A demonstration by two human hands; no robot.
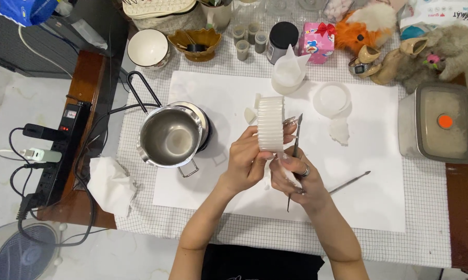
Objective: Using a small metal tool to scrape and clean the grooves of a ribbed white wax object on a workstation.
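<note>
Ribbed mould (271, 124): translucent white, marked with fine parallel ridges. Scraper tool (296, 150): grey metal. Melting pot (171, 137): bright silver steel with a black handle. Paper sheet (369, 192): plain white. Counter (420, 238) cloth: white with a thin dark grid pattern; wood at its edges is reddish brown. Crumpled tissue (111, 185): white. Gift box (317, 42): pink with a red bow. Plush toy (363, 26): orange and cream. Steel container (441, 124): grey, with an orange dot on its lid. Bowl (148, 48): white inside. Scalloped dish (195, 44): amber brown. Power strip (63, 150): black.
</note>
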